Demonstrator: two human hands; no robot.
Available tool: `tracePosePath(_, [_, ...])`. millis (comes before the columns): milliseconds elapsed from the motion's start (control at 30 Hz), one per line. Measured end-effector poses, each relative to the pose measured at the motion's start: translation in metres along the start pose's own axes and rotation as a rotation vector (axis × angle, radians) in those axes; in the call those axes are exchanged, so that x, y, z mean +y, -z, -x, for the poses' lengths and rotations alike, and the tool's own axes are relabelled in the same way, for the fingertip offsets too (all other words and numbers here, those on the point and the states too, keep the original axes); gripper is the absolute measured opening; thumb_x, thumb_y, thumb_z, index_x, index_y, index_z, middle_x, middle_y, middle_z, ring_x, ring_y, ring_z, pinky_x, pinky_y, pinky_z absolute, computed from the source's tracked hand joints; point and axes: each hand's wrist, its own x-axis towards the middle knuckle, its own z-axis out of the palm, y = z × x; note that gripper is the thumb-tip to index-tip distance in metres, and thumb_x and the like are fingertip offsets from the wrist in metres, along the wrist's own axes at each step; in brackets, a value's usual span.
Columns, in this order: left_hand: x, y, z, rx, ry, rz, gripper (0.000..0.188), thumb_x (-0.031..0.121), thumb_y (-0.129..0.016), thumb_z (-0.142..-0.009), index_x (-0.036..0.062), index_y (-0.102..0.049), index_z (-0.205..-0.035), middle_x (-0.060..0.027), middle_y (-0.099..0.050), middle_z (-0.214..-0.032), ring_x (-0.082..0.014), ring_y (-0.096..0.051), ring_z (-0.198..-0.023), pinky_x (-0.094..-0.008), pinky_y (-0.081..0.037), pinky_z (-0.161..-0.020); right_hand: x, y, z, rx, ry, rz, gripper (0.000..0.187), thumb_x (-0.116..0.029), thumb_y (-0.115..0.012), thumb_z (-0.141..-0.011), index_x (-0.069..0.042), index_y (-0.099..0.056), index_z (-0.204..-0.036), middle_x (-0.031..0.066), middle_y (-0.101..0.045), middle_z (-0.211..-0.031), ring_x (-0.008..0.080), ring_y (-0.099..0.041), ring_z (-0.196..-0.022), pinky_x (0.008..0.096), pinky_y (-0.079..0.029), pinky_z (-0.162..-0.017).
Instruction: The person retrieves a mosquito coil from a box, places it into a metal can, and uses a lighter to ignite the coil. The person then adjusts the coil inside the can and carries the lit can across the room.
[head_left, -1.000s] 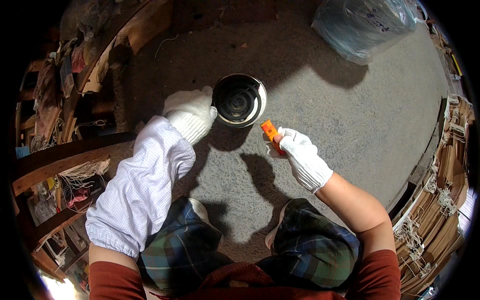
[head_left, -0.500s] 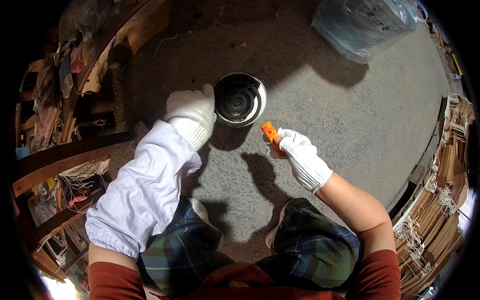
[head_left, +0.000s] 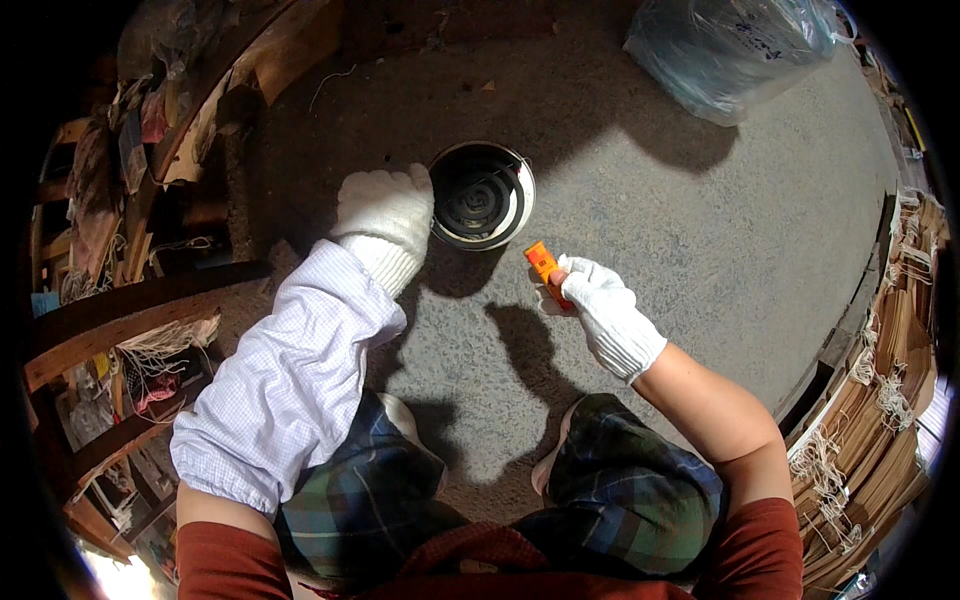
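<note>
A round tin point(head_left: 526, 190) with a pale rim and inner wall holds a dark spiral mosquito coil point(head_left: 478, 200); a thin wire crosses its upper right edge. My left hand point(head_left: 385, 210), in a white knit glove and a pale checked sleeve cover, is closed at the tin's left side; its fingertips are partly hidden there. My right hand point(head_left: 600, 300), also in a white glove, pinches a small orange, oblong, lighter-shaped thing point(head_left: 541, 260) between thumb and fingers. That thing points up and left toward the tin without touching it. No flame shows.
Grey concrete floor point(head_left: 720, 250) lies around the tin. A clear plastic bag point(head_left: 730, 60) stands at the far right. Wooden slats point(head_left: 150, 300) with cluttered scraps and cords rise at the left. Bundles of tied brown sheets point(head_left: 890, 400) line the right side.
Hardly anything differs: my hands, the tin and the orange thing sit a few pixels further right in the picture. Both hands keep the same hold.
</note>
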Motion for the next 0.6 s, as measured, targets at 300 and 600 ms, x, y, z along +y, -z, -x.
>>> tracePosePath(300, [-0.009,0.018,0.004,-0.166,0.022,0.105,0.046,0.031,-0.056,-0.091,0.0051,-0.047,-0.127,-0.013,-0.065,-0.104,-0.0265,-0.064,-0.096,-0.0393,-0.053,-0.077,0.004,0.001,-0.001,0.01,0.013,0.013,0.027,-0.027,-0.058,-0.091,-0.001,-0.063,-0.098,0.0042,-0.059,-0.084,0.0127,-0.055,-0.076,0.0285,-0.049,-0.073])
tracePosePath(600, [-0.02,0.017,0.001,-0.254,0.041,0.21,0.07,0.054,-0.063,-0.081,0.0082,-0.046,-0.131,-0.0136,-0.064,-0.109,-0.0286,-0.063,-0.101,-0.0414,-0.052,-0.08,0.009,0.003,0.0,0.023,0.034,-0.021,0.027,-0.029,-0.059,-0.09,-0.002,-0.062,-0.095,0.0021,-0.057,-0.08,0.0112,-0.052,-0.072,0.027,-0.046,-0.07])
